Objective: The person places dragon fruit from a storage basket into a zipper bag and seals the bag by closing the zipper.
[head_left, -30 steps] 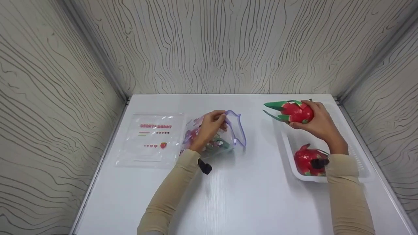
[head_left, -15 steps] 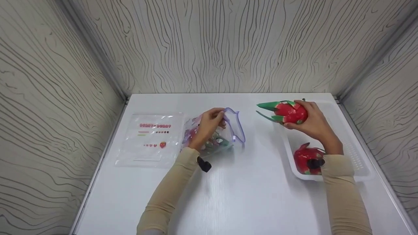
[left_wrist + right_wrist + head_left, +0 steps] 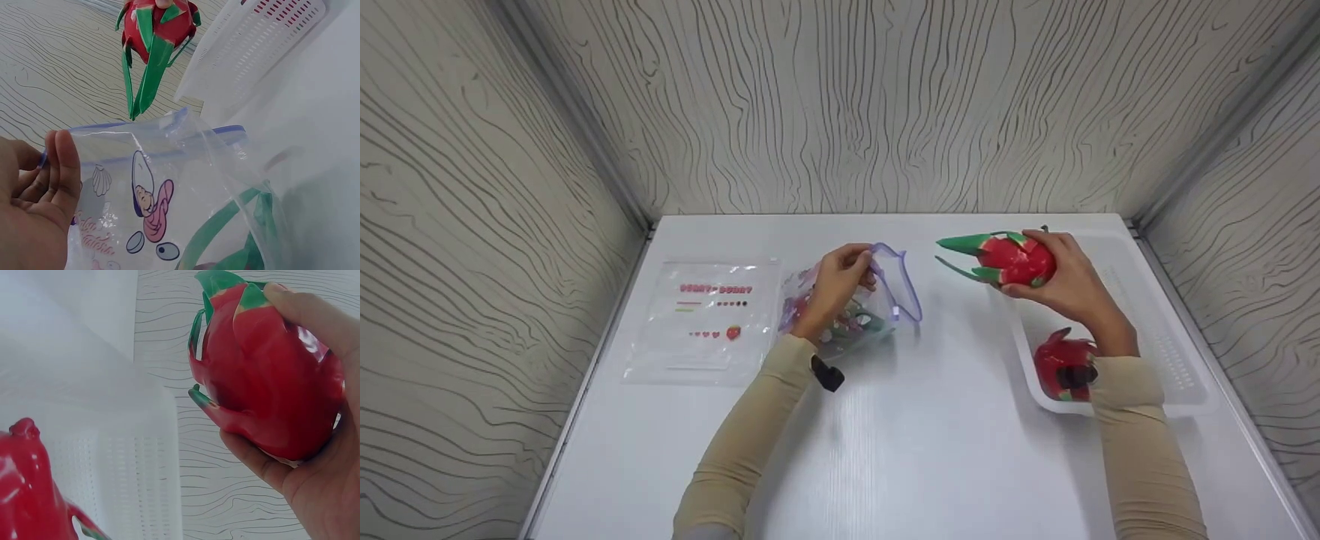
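My left hand (image 3: 838, 283) pinches the purple-edged rim of a clear printed zip bag (image 3: 169, 197), whose mouth gapes to the right. Inside the bag, green leaves (image 3: 236, 236) of a fruit show through the plastic. My right hand (image 3: 1069, 281) grips a red dragon fruit (image 3: 1017, 259) with its long green leaf tips pointing left toward the bag's mouth. In the left wrist view the leaf tips hang just beyond the bag's rim. Thumb and fingers wrap the dragon fruit (image 3: 270, 377) in the right wrist view.
A white perforated basket (image 3: 1174, 360) stands at the right, with another red dragon fruit (image 3: 1061, 364) at its near end, partly covered by my right wrist. A flat clear zip bag (image 3: 701, 360) with strawberry print lies on the white table (image 3: 922, 450) at the left.
My right hand has carried the dragon fruit left, from over the basket toward the bag. The left hand and the bag's rim have shifted slightly up and left.
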### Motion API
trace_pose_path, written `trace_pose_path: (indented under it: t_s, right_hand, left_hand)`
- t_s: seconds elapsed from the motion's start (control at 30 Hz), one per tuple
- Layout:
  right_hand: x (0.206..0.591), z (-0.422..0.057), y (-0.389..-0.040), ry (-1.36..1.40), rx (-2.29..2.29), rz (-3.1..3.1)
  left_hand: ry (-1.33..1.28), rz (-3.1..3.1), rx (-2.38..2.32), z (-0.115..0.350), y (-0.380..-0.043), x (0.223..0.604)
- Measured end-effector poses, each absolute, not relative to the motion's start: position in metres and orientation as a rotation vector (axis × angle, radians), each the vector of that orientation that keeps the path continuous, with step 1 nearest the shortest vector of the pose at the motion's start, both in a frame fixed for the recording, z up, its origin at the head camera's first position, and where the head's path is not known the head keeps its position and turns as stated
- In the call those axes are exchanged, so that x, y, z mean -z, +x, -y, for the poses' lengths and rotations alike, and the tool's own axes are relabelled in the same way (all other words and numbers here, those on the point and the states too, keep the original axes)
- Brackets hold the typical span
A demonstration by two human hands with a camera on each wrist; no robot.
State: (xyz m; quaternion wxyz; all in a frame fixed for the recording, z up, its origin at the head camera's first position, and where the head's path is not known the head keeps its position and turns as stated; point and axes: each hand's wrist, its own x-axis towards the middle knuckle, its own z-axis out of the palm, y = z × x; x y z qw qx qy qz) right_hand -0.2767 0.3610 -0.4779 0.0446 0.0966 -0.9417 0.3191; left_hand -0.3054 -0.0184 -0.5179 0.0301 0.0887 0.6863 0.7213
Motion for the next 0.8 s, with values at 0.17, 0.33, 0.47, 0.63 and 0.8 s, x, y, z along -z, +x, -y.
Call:
trace_pose_path:
  t_s: [0.17,0.33,0.47,0.63,0.8]
  right_hand:
    - [0.478,-0.355,-0.276,0.307,-0.995,2.871]
    - [0.478,-0.348,-0.276,0.323,-0.996,2.867]
    - [0.478,-0.344,-0.275,0.331,-0.991,2.866]
    - [0.477,-0.34,-0.274,0.331,-1.005,2.863]
    - [0.479,-0.335,-0.274,0.363,-1.017,2.842]
  left_hand:
    - [0.266,-2.122,-2.224,0.019,-0.306,0.516]
    - [0.27,-2.12,-2.231,0.019,-0.308,0.516]
    - [0.27,-2.124,-2.238,0.019,-0.308,0.516]
    - [0.285,-2.121,-2.244,0.019,-0.308,0.516]
    - [0.325,-2.118,-2.264,0.019,-0.309,0.516]
